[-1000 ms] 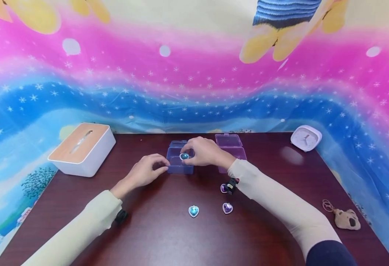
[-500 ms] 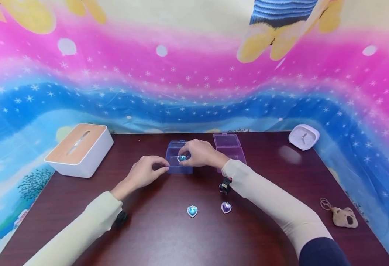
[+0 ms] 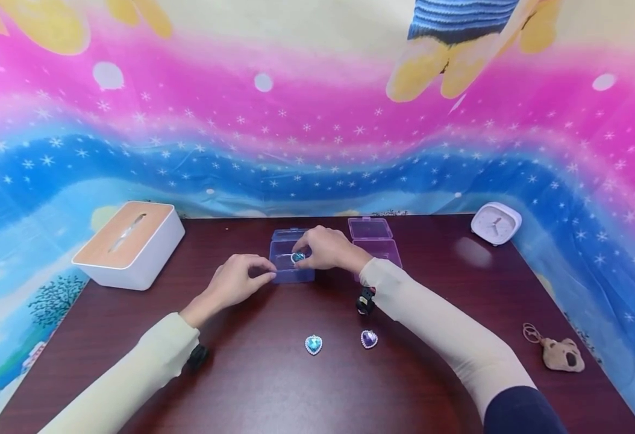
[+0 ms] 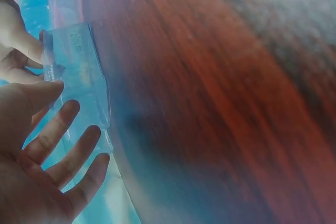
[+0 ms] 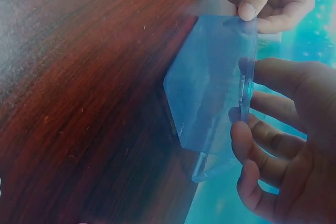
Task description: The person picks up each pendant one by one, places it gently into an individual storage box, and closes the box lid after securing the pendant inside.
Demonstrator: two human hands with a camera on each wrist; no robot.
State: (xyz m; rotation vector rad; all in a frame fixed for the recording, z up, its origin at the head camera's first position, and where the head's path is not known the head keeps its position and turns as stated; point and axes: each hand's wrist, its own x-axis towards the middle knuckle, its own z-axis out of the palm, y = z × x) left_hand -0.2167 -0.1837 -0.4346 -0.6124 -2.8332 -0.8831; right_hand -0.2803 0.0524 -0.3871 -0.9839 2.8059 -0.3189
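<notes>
In the head view my right hand (image 3: 328,247) pinches a teal heart-shaped gem (image 3: 298,257) with a white beaded edge, over the inside of a clear blue plastic box (image 3: 293,276) whose lid is flipped back. Seen from the right wrist, its fingertips reach past the rim of the blue box (image 5: 210,82); the gem is hidden there. My left hand (image 3: 236,280) holds the box's front left corner between thumb and index finger, its other fingers (image 4: 86,140) spread beside the wall. A second teal heart gem (image 3: 314,345) and a purple heart gem (image 3: 369,339) lie nearer on the table.
A clear pink box (image 3: 377,247), lid back, stands right of the blue one, partly behind the right wrist. A tissue box (image 3: 128,247) stands at left, a white clock (image 3: 496,223) at back right, and a plush bear keychain (image 3: 563,355) at right. A printed cloth hangs behind.
My right hand has lowered the teal gem slightly toward the blue box. My left hand stays at the corner. Another purple gem, seen earlier beside the right wrist camera, is now hidden.
</notes>
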